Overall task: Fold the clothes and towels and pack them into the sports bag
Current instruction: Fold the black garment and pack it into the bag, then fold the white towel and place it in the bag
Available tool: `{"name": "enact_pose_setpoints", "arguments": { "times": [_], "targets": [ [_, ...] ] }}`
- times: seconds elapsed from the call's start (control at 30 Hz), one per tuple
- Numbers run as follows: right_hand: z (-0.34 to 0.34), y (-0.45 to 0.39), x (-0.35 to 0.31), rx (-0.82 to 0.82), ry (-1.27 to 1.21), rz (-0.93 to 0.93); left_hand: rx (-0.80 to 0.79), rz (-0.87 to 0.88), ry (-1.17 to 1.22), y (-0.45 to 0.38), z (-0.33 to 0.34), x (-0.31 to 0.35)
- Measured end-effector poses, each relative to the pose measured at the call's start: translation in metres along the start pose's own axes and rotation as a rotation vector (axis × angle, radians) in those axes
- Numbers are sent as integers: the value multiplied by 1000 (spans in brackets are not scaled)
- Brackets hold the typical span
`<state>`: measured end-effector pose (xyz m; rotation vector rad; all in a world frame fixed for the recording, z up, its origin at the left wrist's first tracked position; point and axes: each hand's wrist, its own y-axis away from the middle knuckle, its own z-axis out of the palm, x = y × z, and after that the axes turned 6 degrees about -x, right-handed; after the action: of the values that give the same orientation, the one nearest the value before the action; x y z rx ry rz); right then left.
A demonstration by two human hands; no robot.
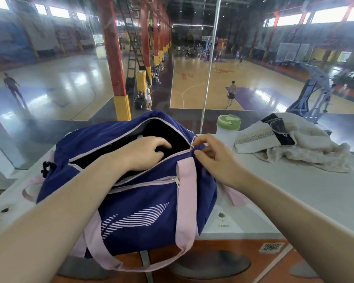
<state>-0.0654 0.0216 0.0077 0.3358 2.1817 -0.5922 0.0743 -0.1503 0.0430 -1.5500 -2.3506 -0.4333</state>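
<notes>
1. Navy fabric with pink trim forms the sports bag (pixel 143 201), which we see sitting on the pale table (pixel 284 190) at the centre of the view, its near side hanging over the table edge toward 6 o'clock.
2. The main zip opening (pixel 131 144) on top is wide open; the interior is dark, and we cannot tell what lies inside.
3. Our left hand (pixel 145 152) reaches into the opening from 7 o'clock. Its fingers are curled downward into the dark interior; we cannot tell whether they hold anything.
4. Our right hand (pixel 215 154) sits at the 3 o'clock end of the opening. Thumb and forefinger pinch together at the zipper pull (pixel 192 147).
5. A pink handle strap (pixel 185 201) runs down the near face of the bag, beside a second, closed front-pocket zip (pixel 175 179).
6. The cream towel (pixel 298 144), with a dark patterned band, lies rumpled and unfolded on the table at 2 o'clock, apart from the bag.
7. A bottle with a green lid (pixel 229 121) stands between bag and towel at 1 o'clock.
</notes>
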Motion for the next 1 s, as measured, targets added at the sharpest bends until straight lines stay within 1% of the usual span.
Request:
{"name": "enact_pose_setpoints", "arguments": {
  "times": [0.03,0.1,0.13,0.2,0.27,0.37,0.43,0.5,0.6,0.67,0.77,0.83,0.9,1.0],
  "targets": [
    [-6,3,7,72,1,8,135,33,3,1,4,8],
    [-21,10,23,160,68,57,367,125,-7,2,11,31],
    [-31,14,33,186,110,87,438,184,-16,3,15,45],
    [-53,24,53,242,202,155,471,279,-2,2,25,71],
    [-77,32,75,299,254,246,449,348,48,-4,39,96],
    [-107,41,108,339,362,398,397,406,128,-21,71,126],
    [-124,43,125,359,474,429,289,373,159,-34,95,140],
    [-139,38,136,362,658,431,188,304,127,-47,119,148],
    [-155,24,148,284,878,459,65,242,22,-60,149,151],
    [-160,13,156,209,903,477,10,235,-14,-63,163,148],
    [-161,-2,169,115,823,548,30,251,-108,-61,177,142],
    [-156,-3,172,31,864,592,44,259,-148,-61,179,141],
    [-150,1,176,18,908,621,32,257,-157,-62,180,142],
    [-145,7,176,59,899,673,18,256,-164,-61,181,140]
  ]
}}
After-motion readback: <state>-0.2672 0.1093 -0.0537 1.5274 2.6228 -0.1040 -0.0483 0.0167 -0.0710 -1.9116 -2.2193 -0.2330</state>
